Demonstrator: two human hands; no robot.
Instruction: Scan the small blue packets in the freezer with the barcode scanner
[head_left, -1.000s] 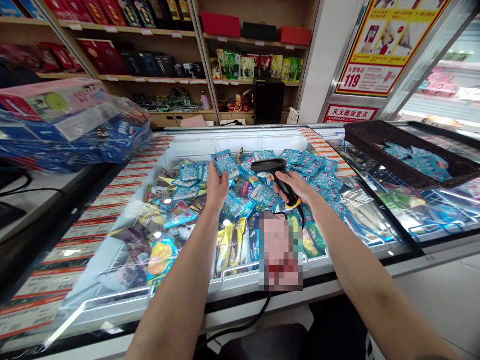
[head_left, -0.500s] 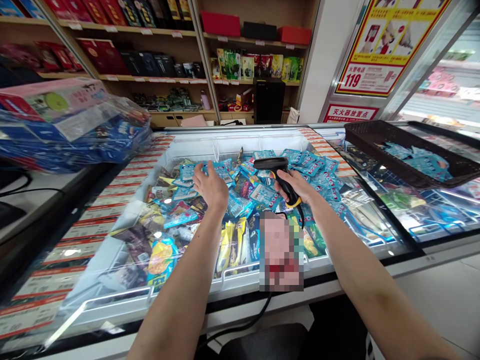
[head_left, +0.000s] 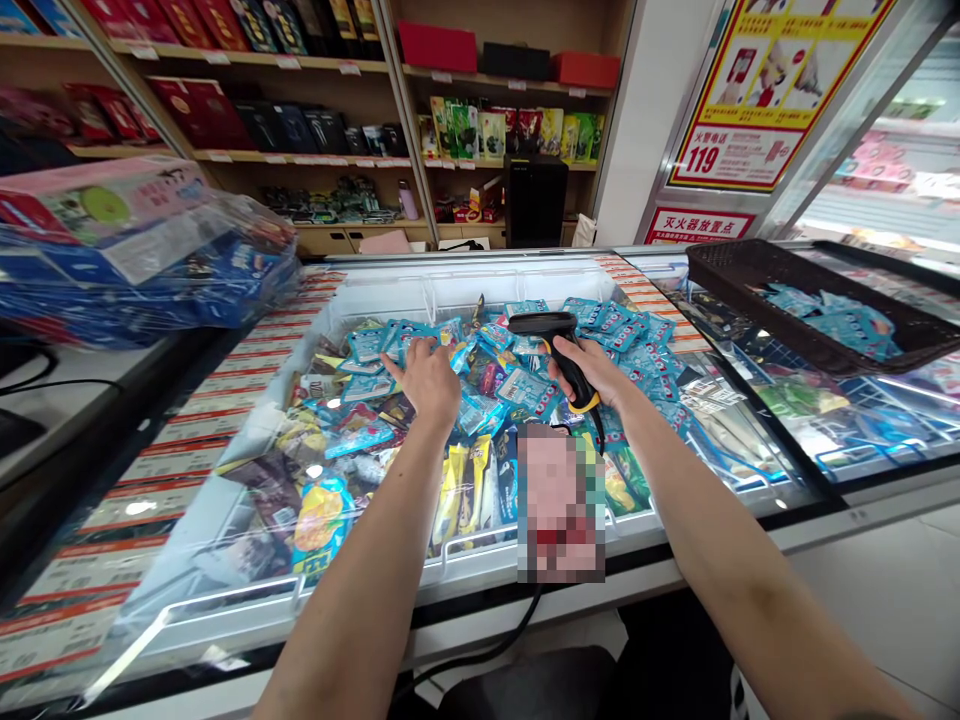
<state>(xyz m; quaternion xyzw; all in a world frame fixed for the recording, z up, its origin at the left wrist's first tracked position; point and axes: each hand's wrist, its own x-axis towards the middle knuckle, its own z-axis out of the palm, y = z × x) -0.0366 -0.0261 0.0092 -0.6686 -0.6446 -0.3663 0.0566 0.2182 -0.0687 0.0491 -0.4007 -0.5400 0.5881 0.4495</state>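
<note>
My right hand (head_left: 586,368) is wrapped round the grip of a black and yellow barcode scanner (head_left: 541,324), its head pointing left and its cable hanging down. Further left, my left hand (head_left: 427,382) has its fingers apart, thumb out to the left, over a group of blue packets (head_left: 367,345); whether the fingertips touch them is hidden. More blue packets (head_left: 656,355) lie spread to the right of the scanner. A single blue packet (head_left: 529,392) lies just below the scanner's head. All of these rest on the glass top of a chest freezer (head_left: 450,262).
Under the glass are yellow-wrapped ice creams (head_left: 450,490) and other frozen goods. A brown basket (head_left: 720,262) with blue packets stands at right. Plastic-wrapped boxes (head_left: 135,260) stand at left. A blurred-out item (head_left: 561,505) lies at the front edge. Stocked shelves (head_left: 322,155) line the back.
My left hand has lowered and moved slightly right, its fingers now reaching over the blue packets at the left. My right hand and the scanner have hardly moved.
</note>
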